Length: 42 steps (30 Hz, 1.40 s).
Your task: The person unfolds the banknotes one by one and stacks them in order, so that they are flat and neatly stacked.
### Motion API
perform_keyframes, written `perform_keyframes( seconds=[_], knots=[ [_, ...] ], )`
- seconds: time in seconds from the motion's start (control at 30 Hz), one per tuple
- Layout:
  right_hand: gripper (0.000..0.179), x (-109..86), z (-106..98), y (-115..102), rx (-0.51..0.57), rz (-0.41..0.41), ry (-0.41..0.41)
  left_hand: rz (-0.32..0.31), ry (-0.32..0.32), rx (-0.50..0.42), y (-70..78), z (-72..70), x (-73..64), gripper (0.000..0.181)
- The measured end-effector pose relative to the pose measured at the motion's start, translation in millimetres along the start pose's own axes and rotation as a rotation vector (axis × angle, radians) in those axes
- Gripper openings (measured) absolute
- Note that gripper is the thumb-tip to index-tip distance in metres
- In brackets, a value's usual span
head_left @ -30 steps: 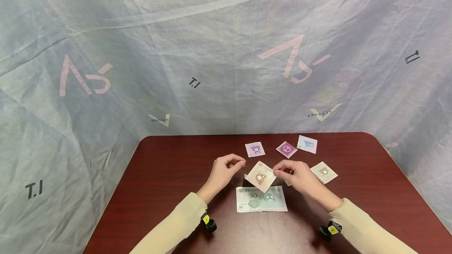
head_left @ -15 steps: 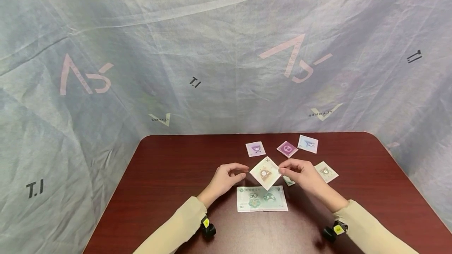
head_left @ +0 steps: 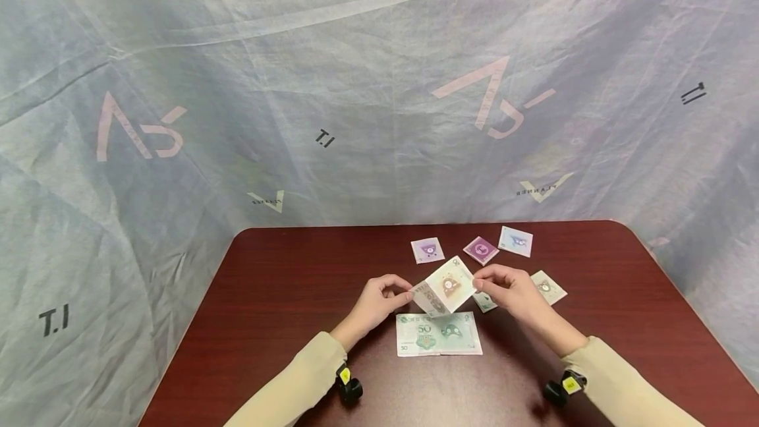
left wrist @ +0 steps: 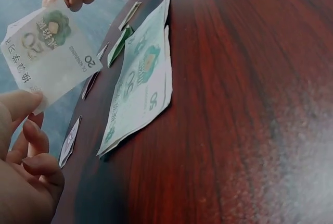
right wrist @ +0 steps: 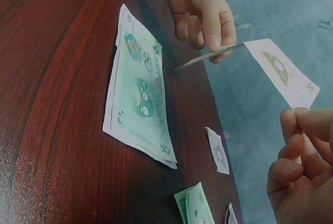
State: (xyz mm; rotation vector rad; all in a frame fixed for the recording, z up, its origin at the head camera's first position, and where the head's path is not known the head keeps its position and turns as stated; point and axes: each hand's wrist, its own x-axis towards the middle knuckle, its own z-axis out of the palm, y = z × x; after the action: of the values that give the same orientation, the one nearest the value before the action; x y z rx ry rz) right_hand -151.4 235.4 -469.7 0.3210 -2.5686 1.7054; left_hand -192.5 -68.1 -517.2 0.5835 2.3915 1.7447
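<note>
A play banknote (head_left: pixel 452 285) marked 20, with a brown cartoon print, hangs half unfolded above the table, a crease dividing its two halves. My left hand (head_left: pixel 378 298) pinches its left end between thumb and finger. At the opposite end, my right hand (head_left: pixel 507 291) grips a corner with the thumb and fingertips. The left wrist view shows the note's other panel (left wrist: pixel 54 52), with a green emblem and the number 20. Below it, a green 50 play banknote (head_left: pixel 439 342) lies flat on the table, another sheet's edge showing beneath it.
Folded notes lie toward the back of the table (head_left: pixel 296 269): a purple-and-white one (head_left: pixel 427 250), a magenta one (head_left: pixel 481 250) and a pale blue one (head_left: pixel 516 241). A cream folded note (head_left: pixel 550 288) and a green one (head_left: pixel 485 302) are by the right hand. Grey cloth surrounds the table.
The 20 note went from a folded square in the right hand to partly opened. My left hand, apart from it half a second ago, now pinches its left end.
</note>
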Motion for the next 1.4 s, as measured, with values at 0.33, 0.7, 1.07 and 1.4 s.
perform_keyframes(
  seconds=[0.33, 0.7, 1.07, 1.4],
  knots=[
    [0.012, -4.2, -1, 1, 0.028, 0.075, 0.024, -0.074, 0.028, -0.143, -3.0, 0.0, -5.4, 0.011],
    [0.009, -7.1, 6, 8, -0.197, -0.139, 0.077, -0.072, 0.101, 0.028, 5.0, -3.3, -7.7, 0.005],
    [0.022, -6.2, 7, 15, -0.299, -0.304, 0.059, -0.112, 0.072, 0.013, 9.6, -2.1, -6.3, 0.009],
    [0.013, -14.4, 11, 10, -0.227, -0.178, 0.169, -0.079, 0.013, -0.093, 7.5, -1.1, -12.2, 0.054]
  ],
)
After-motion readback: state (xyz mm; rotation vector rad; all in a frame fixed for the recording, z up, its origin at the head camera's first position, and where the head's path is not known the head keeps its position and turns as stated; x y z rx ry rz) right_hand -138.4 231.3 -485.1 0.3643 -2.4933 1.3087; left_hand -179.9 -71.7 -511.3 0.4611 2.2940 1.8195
